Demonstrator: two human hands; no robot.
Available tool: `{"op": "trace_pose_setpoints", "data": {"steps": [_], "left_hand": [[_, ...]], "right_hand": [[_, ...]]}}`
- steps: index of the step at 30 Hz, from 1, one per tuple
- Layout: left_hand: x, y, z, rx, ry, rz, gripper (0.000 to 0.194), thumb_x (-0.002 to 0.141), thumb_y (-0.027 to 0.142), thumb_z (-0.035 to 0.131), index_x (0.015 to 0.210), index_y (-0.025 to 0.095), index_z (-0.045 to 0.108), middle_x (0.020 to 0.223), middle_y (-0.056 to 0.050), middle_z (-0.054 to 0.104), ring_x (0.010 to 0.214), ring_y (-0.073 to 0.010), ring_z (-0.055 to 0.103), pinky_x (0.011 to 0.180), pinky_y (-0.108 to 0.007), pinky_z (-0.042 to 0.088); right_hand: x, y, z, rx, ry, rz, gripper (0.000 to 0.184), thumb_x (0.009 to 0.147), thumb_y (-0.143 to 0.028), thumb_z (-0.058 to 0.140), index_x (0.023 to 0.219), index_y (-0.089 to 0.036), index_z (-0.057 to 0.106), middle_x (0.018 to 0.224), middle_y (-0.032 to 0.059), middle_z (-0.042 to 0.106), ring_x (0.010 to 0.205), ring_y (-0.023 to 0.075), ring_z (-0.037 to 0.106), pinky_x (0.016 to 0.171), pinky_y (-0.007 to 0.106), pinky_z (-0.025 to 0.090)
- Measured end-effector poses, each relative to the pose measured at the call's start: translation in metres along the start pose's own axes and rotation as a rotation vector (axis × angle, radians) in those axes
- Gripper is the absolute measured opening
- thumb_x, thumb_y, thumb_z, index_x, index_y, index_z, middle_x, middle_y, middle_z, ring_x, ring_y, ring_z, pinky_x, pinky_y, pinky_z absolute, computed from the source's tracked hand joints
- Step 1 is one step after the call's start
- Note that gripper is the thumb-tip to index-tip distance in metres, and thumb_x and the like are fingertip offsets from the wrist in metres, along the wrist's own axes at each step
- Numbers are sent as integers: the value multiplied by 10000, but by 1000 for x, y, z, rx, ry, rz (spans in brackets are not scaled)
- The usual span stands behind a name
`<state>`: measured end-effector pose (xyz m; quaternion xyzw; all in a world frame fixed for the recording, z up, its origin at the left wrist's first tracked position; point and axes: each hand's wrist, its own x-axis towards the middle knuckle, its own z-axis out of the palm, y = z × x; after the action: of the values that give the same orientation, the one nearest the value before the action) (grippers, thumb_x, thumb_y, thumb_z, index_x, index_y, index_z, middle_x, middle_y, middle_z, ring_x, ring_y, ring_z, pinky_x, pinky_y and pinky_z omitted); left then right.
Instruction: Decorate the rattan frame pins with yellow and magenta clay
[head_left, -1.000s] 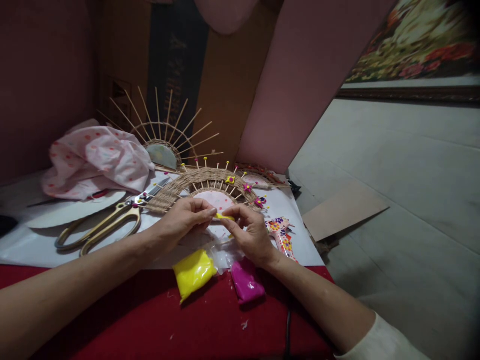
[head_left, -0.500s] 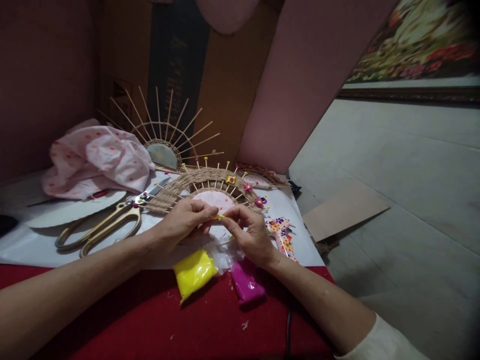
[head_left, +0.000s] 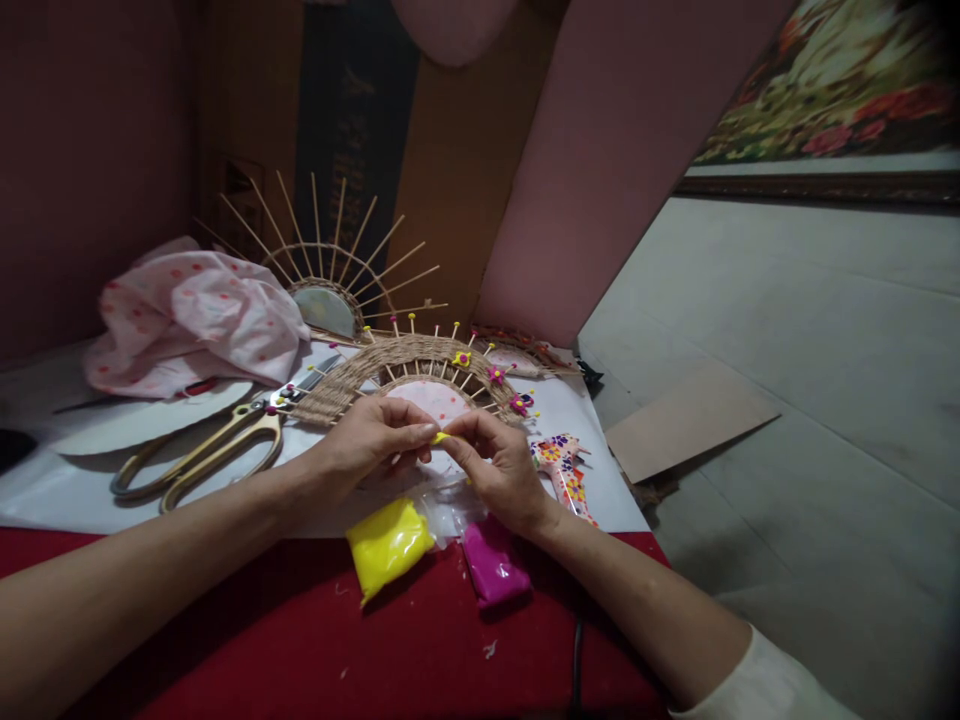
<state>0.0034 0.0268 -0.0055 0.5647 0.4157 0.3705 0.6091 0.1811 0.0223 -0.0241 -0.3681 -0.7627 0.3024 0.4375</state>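
Between the fingertips of both hands sits a small piece of yellow clay. My left hand pinches it from the left, thumb on top. From the other side, my right hand grips it between thumb and forefinger. Just behind them stands a woven half-round fan with sticks tipped in yellow and magenta and several small clay flowers along its right side. In front lie a bag of yellow clay and a bag of magenta clay.
Gold-handled scissors and a crumpled dotted cloth lie to the left. A second stick frame leans at the back. Right of my hand is a floral-patterned glue gun-shaped item. The white table cover ends at the right.
The yellow clay, drawn out longer between the fingers a second ago, now shows as a shorter lump. My fingers have shifted slightly around it; everything else stays in place.
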Motion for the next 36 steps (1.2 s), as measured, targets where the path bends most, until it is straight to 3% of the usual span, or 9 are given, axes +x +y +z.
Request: {"op": "trace_pose_setpoints", "data": {"steps": [9, 13, 16, 24, 31, 36], "left_hand": [[-3, 3, 3, -41, 42, -9, 273, 754, 340, 656, 595, 130, 586, 422, 37, 502, 316, -35, 358, 313, -148, 223], [-2, -2, 1, -99, -37, -37, 342, 781, 455, 616, 685, 127, 626, 488, 14, 551, 347, -40, 385, 344, -157, 260], [-1, -4, 0, -49, -76, -30, 337, 774, 413, 636, 622, 113, 606, 485, -2, 553, 356, -42, 395, 353, -165, 271], [-2, 0, 0, -13, 9, -27, 312, 723, 370, 681, 567, 141, 538, 414, 50, 464, 313, -35, 320, 308, -163, 186], [-2, -1, 0, 30, -62, -58, 477, 795, 544, 543, 566, 128, 576, 425, 7, 497, 314, -40, 321, 330, -186, 158], [-3, 0, 0, 25, -76, -62, 367, 751, 428, 635, 543, 136, 560, 406, 25, 479, 329, -45, 337, 345, -182, 192]], "right_hand": [[0, -2, 0, -66, 21, -35, 138, 840, -298, 593, 837, -164, 629, 713, 17, 605, 586, 105, 485, 534, 242, 394], [0, -4, 0, -62, 57, -58, 122, 839, -283, 593, 829, -165, 625, 698, 6, 591, 569, 96, 469, 518, 233, 381], [0, -3, 0, -58, 56, -72, 110, 837, -269, 593, 827, -164, 623, 713, 9, 592, 595, 102, 488, 533, 234, 390], [1, -1, 0, -44, 14, -64, 135, 810, -280, 629, 894, -174, 627, 670, -18, 563, 546, 91, 437, 508, 227, 360], [1, 0, 0, -36, 1, -64, 140, 854, -303, 573, 866, -176, 630, 699, 2, 583, 580, 101, 462, 533, 235, 382], [0, -1, 0, -62, 2, -68, 141, 837, -301, 596, 879, -170, 625, 618, -35, 491, 534, 90, 402, 496, 228, 345]]}}
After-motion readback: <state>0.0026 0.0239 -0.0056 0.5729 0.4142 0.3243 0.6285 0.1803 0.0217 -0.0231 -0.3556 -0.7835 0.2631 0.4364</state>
